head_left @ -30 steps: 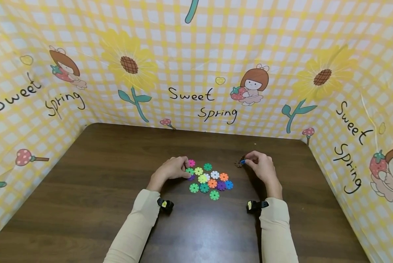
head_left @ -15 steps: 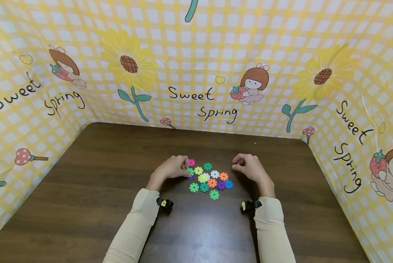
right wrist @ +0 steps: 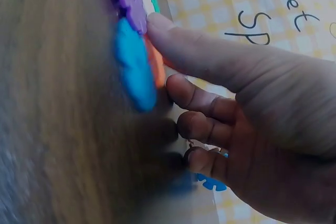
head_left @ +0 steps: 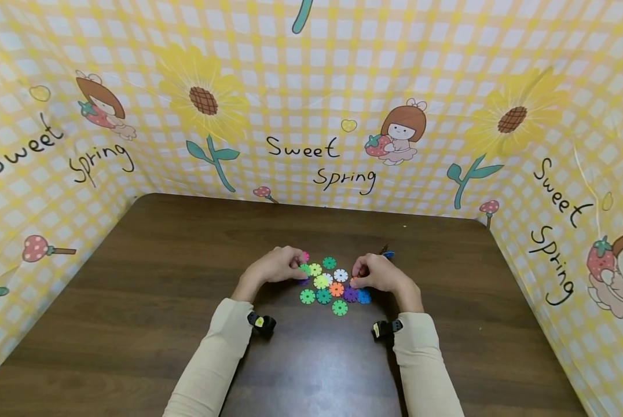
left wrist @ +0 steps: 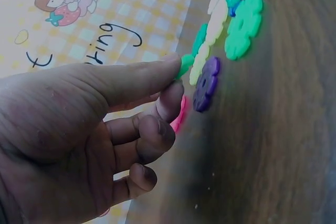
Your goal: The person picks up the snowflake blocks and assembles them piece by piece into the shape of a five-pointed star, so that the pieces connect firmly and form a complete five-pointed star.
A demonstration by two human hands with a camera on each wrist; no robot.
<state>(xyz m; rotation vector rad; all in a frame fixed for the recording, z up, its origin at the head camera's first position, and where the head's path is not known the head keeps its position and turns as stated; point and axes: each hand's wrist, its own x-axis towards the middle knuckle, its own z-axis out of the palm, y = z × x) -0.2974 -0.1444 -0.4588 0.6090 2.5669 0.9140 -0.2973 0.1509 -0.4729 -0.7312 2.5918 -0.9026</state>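
Observation:
In the head view, a cluster of coloured, notched plastic discs lies on the brown table. My left hand is at the cluster's left side, pinching a green disc between thumb and forefinger. Just beyond those fingers lie a purple disc and a pink disc. My right hand is at the cluster's right edge. Its thumb touches an orange disc beside a purple disc and a blue disc. The other fingers are loosely bent; the forefinger is mostly hidden.
Behind the right hand stands a joined piece of brown and blue discs, partly hidden. Other discs, such as a dark green one and a white one, lie between the hands. A yellow checked cloth walls the table.
My right hand has let go of the brown and blue piece and moved left and nearer to the orange disc. My left hand has shifted slightly right, with the green disc.

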